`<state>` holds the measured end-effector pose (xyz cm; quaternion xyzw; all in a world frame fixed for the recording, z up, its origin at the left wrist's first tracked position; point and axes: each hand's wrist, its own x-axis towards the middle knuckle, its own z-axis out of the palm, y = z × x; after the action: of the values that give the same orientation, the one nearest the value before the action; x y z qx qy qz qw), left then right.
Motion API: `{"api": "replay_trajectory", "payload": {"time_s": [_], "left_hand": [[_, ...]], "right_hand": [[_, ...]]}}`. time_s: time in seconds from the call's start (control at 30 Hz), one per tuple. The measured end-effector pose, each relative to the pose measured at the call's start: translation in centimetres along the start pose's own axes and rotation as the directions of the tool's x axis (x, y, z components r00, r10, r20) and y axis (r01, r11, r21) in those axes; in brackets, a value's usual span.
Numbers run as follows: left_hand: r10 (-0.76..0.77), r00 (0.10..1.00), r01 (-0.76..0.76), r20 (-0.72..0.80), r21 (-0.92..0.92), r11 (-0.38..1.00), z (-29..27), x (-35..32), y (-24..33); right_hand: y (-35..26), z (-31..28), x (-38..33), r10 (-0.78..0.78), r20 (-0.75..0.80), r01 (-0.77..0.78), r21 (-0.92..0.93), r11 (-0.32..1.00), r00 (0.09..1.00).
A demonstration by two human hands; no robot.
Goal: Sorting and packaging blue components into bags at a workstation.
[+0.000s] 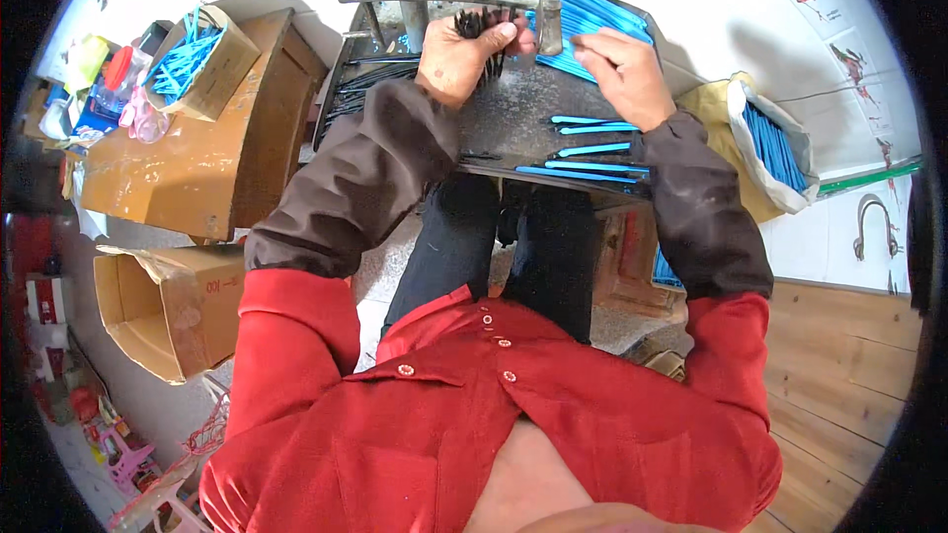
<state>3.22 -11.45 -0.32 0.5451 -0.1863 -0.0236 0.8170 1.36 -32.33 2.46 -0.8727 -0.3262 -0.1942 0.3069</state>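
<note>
My left hand [456,57] is closed round a bundle of thin black pieces [478,24], held upright above the metal work table [523,104]. Its thumb and fingertips point toward the metal post of a hand press [549,20]. On the other side of that post is my right hand [629,77], its fingers curled in with the tips close together; whatever they may hold is too small to make out. A pile of long blue plastic strips [592,25] lies behind it. Several more blue strips [597,148] rest at the table's front right edge.
More thin black pieces [370,84] lie along the table's left side. Leftward, a carton of blue pieces [197,59] stands on a brown cabinet [163,173], with an open cardboard box [168,311] below. A sack of blue strips [775,148] stands at the right.
</note>
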Motion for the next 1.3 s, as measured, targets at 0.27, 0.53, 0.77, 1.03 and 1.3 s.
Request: {"api": "replay_trajectory", "payload": {"time_s": [0.27, 0.53, 0.77, 1.03, 1.3], "left_hand": [[0.002, 1.0, -0.002, 0.01, -0.006, 1.0, 0.3, 0.4, -0.6], [0.005, 1.0, -0.004, 0.03, -0.021, 1.0, -0.2, 0.6, -0.4], [0.036, 0.998, -0.036, 0.056, -0.002, 0.999, -0.1, -0.2, -0.5], [0.034, 0.999, -0.031, 0.026, -0.098, 0.995, -0.2, 0.2, -0.7], [0.024, 0.999, -0.023, 0.04, -0.026, 0.999, 0.1, 0.6, -1.1]], "right_hand": [[-1.9, 1.0, 2.0, 0.483, 0.17, -0.498, 0.495, 0.712, 0.859], [0.8, -2.8, 0.9, 0.464, 0.412, -0.568, 0.175, 0.804, 0.784], [2.5, 1.2, -0.9, -0.053, 0.292, 0.177, -0.415, 0.893, 0.955], [-1.0, 0.1, 0.2, 0.205, -0.035, -0.199, 0.138, 0.97, 0.978], [-1.6, 0.2, 2.4, 0.028, -0.027, -0.025, 0.102, 0.995, 0.999]]}}
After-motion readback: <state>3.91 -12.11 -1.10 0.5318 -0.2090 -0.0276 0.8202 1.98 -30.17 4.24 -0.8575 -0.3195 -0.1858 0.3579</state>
